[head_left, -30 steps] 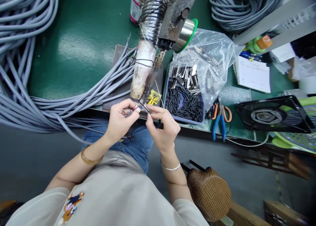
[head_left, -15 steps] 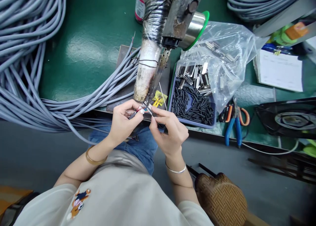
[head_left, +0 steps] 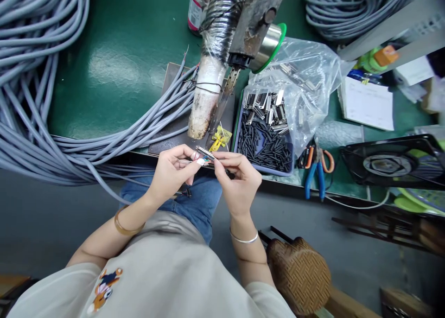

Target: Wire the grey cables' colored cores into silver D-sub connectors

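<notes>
Both hands meet at the bench's front edge around a metal multi-pin connector (head_left: 205, 153). My left hand (head_left: 174, 169) is closed, thumb against fingers, on thin coloured wires (head_left: 206, 160) beside the connector's left part. My right hand (head_left: 239, 176) pinches the connector's right end; its other fingers are curled. Fingers cover much of the wires, so I cannot tell which are joined to the pins. Just above stands a soldering iron (head_left: 226, 93) in a clamp, pointing down beside a foil-wrapped duct (head_left: 203, 104). A small yellow piece (head_left: 220, 139) lies behind the hands.
Grey cables (head_left: 114, 144) run in from the left. A blue tray (head_left: 267, 167) holds connectors and black sleeves, with a plastic bag (head_left: 316, 77) behind. Further right are pliers (head_left: 316, 169), paper (head_left: 368, 102) and a fan (head_left: 392, 162). A solder spool (head_left: 271, 49) hangs above.
The connector has turned to lie lengthwise between my hands, away from the iron's tip. My right fingers have shifted onto its end. The view has shifted slightly right.
</notes>
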Tool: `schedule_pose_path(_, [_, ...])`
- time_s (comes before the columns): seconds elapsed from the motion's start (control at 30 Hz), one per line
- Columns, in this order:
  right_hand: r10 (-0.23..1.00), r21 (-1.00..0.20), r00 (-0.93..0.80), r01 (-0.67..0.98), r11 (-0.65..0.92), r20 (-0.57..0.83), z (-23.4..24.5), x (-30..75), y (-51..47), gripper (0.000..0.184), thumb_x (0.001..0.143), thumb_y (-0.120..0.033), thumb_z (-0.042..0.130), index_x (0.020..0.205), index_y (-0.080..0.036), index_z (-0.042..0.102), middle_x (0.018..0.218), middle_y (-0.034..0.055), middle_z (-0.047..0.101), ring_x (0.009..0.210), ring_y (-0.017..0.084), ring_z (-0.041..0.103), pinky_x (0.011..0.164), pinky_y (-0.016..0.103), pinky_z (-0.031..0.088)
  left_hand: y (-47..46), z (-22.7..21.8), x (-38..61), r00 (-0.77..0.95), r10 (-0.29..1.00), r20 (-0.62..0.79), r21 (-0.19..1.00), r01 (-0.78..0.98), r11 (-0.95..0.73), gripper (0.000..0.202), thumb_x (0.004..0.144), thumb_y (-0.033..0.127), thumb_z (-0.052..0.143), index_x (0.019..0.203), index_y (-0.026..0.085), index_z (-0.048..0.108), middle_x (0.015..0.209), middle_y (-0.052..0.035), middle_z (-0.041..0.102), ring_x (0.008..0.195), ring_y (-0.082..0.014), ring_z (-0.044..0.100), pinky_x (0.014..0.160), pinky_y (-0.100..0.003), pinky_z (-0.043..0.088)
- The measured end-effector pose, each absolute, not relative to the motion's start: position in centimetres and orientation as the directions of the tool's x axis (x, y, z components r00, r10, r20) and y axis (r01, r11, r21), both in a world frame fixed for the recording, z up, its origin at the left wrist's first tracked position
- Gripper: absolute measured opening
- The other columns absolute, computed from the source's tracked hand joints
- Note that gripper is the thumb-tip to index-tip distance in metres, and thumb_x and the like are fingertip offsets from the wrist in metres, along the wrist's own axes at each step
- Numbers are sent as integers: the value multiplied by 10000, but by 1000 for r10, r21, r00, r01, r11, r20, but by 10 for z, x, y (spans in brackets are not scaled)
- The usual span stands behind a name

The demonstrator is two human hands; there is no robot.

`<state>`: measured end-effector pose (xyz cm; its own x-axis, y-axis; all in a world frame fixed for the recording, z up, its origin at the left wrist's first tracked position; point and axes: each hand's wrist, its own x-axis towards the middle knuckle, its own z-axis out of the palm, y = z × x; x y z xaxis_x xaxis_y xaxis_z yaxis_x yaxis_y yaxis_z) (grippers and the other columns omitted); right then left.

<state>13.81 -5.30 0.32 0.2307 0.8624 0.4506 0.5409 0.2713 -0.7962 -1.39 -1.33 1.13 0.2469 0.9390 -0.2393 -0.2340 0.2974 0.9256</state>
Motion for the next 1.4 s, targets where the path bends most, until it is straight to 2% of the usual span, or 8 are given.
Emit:
schedule_pose_path(0.1, [886,-821,233,520,235,401,3,137,-54,102,900,-164,686,812,-209,662,930,31,800,839,157,776,680,253,636,-13,9,-16,252,938,-238,921,-248,301,230,726,260,805,703,154,602,543,48,568,361,-34,474,366,-147,378])
schedule_pose_path(0.27, [814,-684,154,640,350,561,3,136,-54,124,889,-105,688,848,-218,661,941,25,801,848,156,773,718,280,630,-10,8,-13,202,961,-191,939,-248,239,236,691,217,779,661,159,552,757,0,682,375,-4,440,338,-146,348])
schedule_pose_path(0.4, [776,-598,89,693,402,625,5,136,-50,149,873,-80,703,875,-224,664,977,32,802,888,165,773,792,313,628,-6,10,-8,157,980,-122,964,-216,155,190,685,168,734,653,167,546,737,7,664,430,-15,435,372,-149,345])
schedule_pose_path(0.73, [756,-573,94,714,402,648,7,139,-42,148,874,-106,722,881,-247,677,957,15,796,862,169,769,779,324,640,-3,16,-4,123,989,-82,988,-120,97,151,707,192,702,671,179,556,727,15,642,494,-40,448,435,-160,377])
schedule_pose_path(1.1, [716,-421,-58,774,472,696,2,141,-46,192,881,-64,691,918,-236,613,993,68,809,849,149,781,722,252,629,-4,8,-8,173,971,-165,969,-156,192,176,681,181,738,664,160,564,765,3,671,468,-20,443,405,-144,375])
schedule_pose_path(1.2, [730,-512,26,729,454,683,2,141,-48,180,883,-68,691,904,-236,631,975,41,807,865,147,778,753,265,633,-6,9,-11,199,959,-200,956,-175,236,196,691,213,766,677,156,579,732,1,666,434,-21,456,380,-146,370])
schedule_pose_path(1.33, [847,-771,208,558,308,489,4,139,-51,138,892,-115,699,830,-227,646,927,8,791,847,145,766,700,260,623,-9,10,-15,245,942,-229,935,-215,283,194,698,235,797,708,148,624,581,30,611,391,-39,491,382,-148,399])
schedule_pose_path(1.4, [871,-802,218,532,272,440,4,138,-51,125,900,-131,698,825,-223,656,923,9,787,843,145,762,683,259,621,-10,9,-16,248,940,-233,927,-235,292,180,714,228,791,723,146,631,528,41,591,388,-44,503,396,-141,413])
